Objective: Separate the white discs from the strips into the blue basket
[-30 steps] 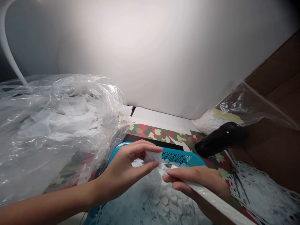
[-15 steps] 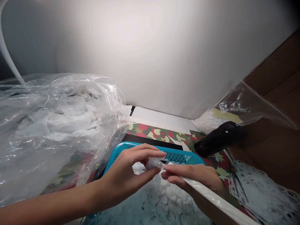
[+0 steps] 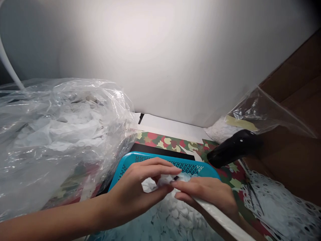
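My left hand (image 3: pixel 135 187) pinches a crumpled white paper piece (image 3: pixel 163 180) between thumb and fingers. My right hand (image 3: pixel 205 194) lies against that piece from the other side, its fingers over a long white strip (image 3: pixel 215 214) that runs down to the lower right. Below both hands sits a turquoise perforated basket (image 3: pixel 170 161), heaped with white paper discs (image 3: pixel 170 214). The hands hide the basket's middle.
A large clear plastic bag of white discs (image 3: pixel 57 134) fills the left. A black handle (image 3: pixel 233 149) and a clear bag of white discs (image 3: pixel 250 117) stand at right, before a cardboard wall (image 3: pixel 288 83). Punched white lace-like paper (image 3: pixel 281 207) and festive patterned paper (image 3: pixel 170 142) lie nearby.
Both hands have come closer together over the basket, and my left fingertips have moved right and down. The white piece looks more crumpled between them, and more of the basket rim shows.
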Demonstrator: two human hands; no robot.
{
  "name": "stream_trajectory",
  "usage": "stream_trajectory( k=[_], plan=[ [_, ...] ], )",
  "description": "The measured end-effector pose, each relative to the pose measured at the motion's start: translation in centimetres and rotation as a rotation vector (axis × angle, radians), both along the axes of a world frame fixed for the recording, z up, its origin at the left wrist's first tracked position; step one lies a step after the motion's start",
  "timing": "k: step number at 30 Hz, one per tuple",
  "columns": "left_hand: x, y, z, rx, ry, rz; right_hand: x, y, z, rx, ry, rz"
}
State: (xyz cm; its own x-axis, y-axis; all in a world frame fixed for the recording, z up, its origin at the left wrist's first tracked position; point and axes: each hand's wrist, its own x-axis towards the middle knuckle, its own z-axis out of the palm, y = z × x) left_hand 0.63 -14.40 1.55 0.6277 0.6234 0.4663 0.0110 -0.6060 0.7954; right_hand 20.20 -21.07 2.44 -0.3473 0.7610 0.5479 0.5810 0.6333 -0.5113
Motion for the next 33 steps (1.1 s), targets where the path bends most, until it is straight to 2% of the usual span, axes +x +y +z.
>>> stream_trajectory(
  k=[3,8,17,25,29,31,33],
  plan=[
    [-0.1,0.2,0.1,-0.052,0.013,0.063,0.4,-0.3,0.0,-0.044,0.071,-0.061],
    [-0.2,0.5,0.1,-0.200,0.027,0.098,0.9,-0.5,-0.3,-0.136,0.165,-0.075],
    [-0.2,0.4,0.2,-0.184,0.024,0.144,0.6,0.3,-0.2,-0.250,0.145,-0.013],
    [-0.1,0.5,0.4,-0.297,-0.022,0.079,0.7,0.0,-0.6,-0.210,0.200,-0.053],
    [-0.2,0.4,0.4,-0.381,-0.048,0.031,0.6,0.3,-0.7,-0.205,0.277,-0.167],
    [-0.2,0.4,0.4,-0.431,-0.092,-0.004,0.4,0.6,-0.6,-0.268,0.305,-0.217],
    [-0.2,0.5,0.4,-0.489,-0.142,-0.044,0.1,0.8,-0.6,-0.411,0.340,-0.181]
  ],
)
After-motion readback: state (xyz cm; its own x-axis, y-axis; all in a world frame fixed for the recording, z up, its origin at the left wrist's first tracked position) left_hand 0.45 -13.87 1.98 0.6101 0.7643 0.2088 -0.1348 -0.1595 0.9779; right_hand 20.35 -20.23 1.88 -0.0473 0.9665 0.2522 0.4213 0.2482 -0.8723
